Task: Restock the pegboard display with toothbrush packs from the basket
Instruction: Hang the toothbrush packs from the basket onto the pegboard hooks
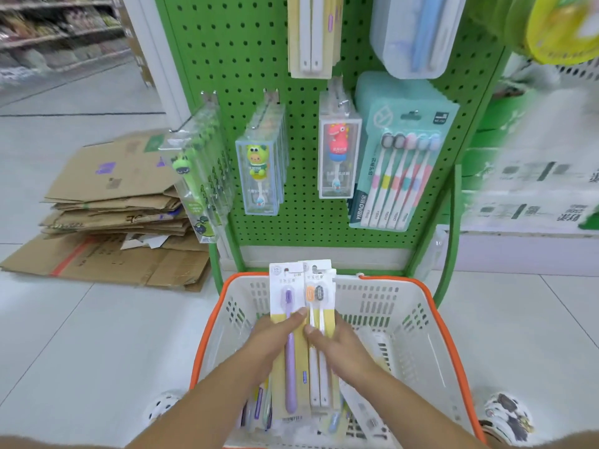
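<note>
Head cam was looking down at both hands over the basket [447, 325], lower middle of the frame. The left hand [275, 332] was gripping the purple toothbrush pack [289, 361], thumb across its front, and the right hand [340, 345] was pinching the twin-brush pack [319, 319] just beside it, so both sets of fingers were clamped on cards, not loose. The two packs sat side by side, edges overlapping, hang holes pointing up toward the pegboard [233, 59]. More packs were lying down in the basket under them.

My take on doing this step right: split them first, one pack per hand, then match each to its own kind. Yellow-backed packs [311, 34] hung at top center, so I'd guess these belong there. Hold low on the card so the hole stays clear, line it up with the hook tip, slide it straight back. The lower hooks held the cartoon kids' brushes [261, 176], wrong spot.
</note>
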